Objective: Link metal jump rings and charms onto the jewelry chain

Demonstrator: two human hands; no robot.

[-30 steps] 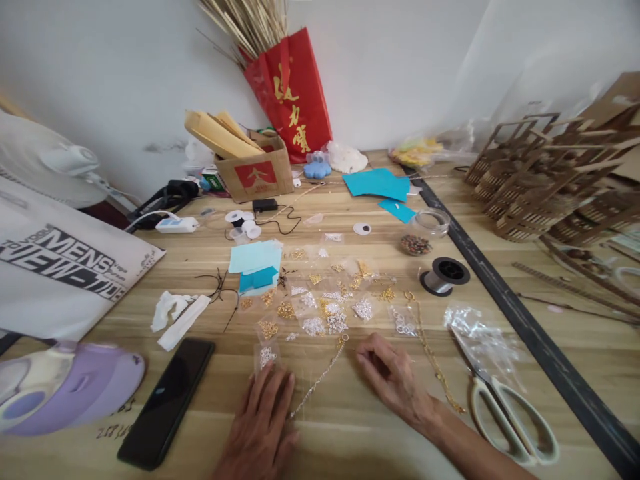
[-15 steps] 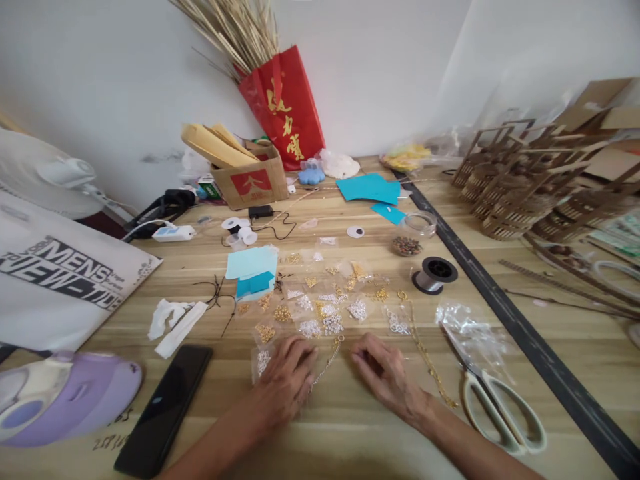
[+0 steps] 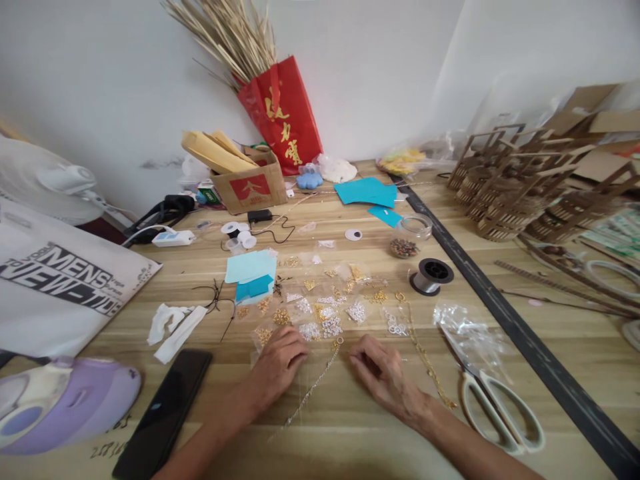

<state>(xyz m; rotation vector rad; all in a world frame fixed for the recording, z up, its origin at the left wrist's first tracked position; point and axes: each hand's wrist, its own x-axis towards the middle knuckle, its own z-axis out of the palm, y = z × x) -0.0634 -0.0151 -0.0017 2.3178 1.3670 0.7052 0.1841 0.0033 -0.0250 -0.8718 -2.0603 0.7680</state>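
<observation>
A silver chain bracelet (image 3: 314, 387) with a round ring at its far end lies on the table between my hands. To its left, my left hand (image 3: 281, 363) is closed with its fingertips pinched together, over the near edge of the small bead bags. My right hand (image 3: 383, 373) rests closed on the table to the right of the chain, thumb against curled fingers. What either hand holds, if anything, is too small or hidden. Beyond them lie small clear bags of silver beads (image 3: 331, 326) and gold beads (image 3: 282, 316). A gold chain (image 3: 424, 357) lies right of my right hand.
White-handled scissors (image 3: 493, 407) and crumpled plastic bags (image 3: 470, 327) are at right, with a wire spool (image 3: 432, 276) and a bead jar (image 3: 410, 237) behind. A black phone (image 3: 165, 413) and a purple-white appliance (image 3: 75, 403) are at left. Blue cards (image 3: 255, 287) lie farther back.
My left hand has gone from lying flat with fingers spread to pinched, moving forward and right, then slightly left off the silver chain. My right hand stays closed in place. The view has shifted slightly.
</observation>
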